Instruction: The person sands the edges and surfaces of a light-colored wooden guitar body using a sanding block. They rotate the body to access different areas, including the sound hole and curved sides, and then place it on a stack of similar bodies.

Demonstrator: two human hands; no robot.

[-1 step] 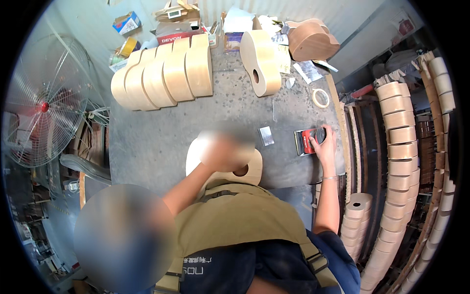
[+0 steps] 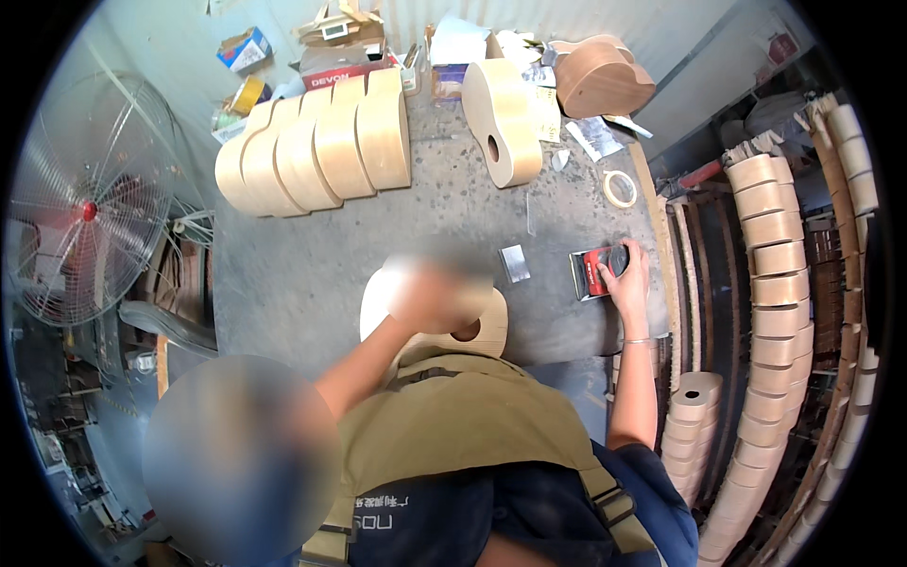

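Observation:
A pale wooden ukulele body [image 2: 493, 317] with a round sound hole lies against my apron at the table's near edge. Over it rests my left hand [image 2: 427, 300], its fingers lost in a blur, so their pose and anything in them cannot be made out. To the right, my right hand [image 2: 631, 276] is closed around a red-and-black palm sander [image 2: 595, 272] with a square base, which sits on the tabletop. Between the two hands lies a small silvery rectangular piece [image 2: 514, 264].
Along the back of the grey table [image 2: 283, 274] stand a row of pale bodies [image 2: 326, 142], a single body [image 2: 501, 123], a browner one [image 2: 605, 80] and boxes. A tape roll [image 2: 619, 189] lies at right. Left is a fan [image 2: 88, 211]; right, racks of stacked bodies [image 2: 770, 321].

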